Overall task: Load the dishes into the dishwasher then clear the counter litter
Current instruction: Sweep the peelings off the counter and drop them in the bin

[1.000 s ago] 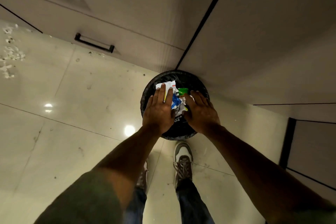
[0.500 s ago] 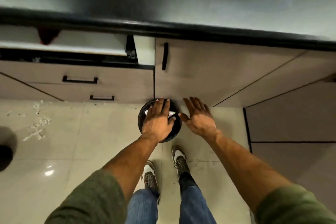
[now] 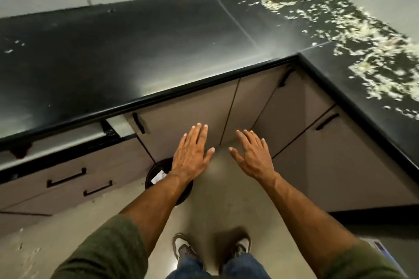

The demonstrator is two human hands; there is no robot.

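Observation:
My left hand [image 3: 192, 154] and my right hand [image 3: 254, 156] hover side by side in front of the cabinet corner, palms down, fingers straight, holding nothing. Below my left wrist stands the black trash bin [image 3: 156, 174] on the floor, with a white scrap of paper [image 3: 158, 176] showing inside; my forearm hides most of it. Pale food scraps [image 3: 353, 36] are scattered over the right arm of the black L-shaped counter [image 3: 136, 52]. At the left, under the counter edge, the dishwasher [image 3: 56, 142] stands slightly ajar.
Beige cabinet doors and drawers with black handles [image 3: 65, 179] run below the counter. A few white crumbs [image 3: 13, 45] lie at the counter's far left and on the floor [image 3: 29, 256] at lower left. My shoes [image 3: 183, 249] stand on the tiled floor.
My hands have lifted out of the bin, leaving the litter inside. The view has risen from the bin and floor up to the counter, and both hands now hover apart and empty.

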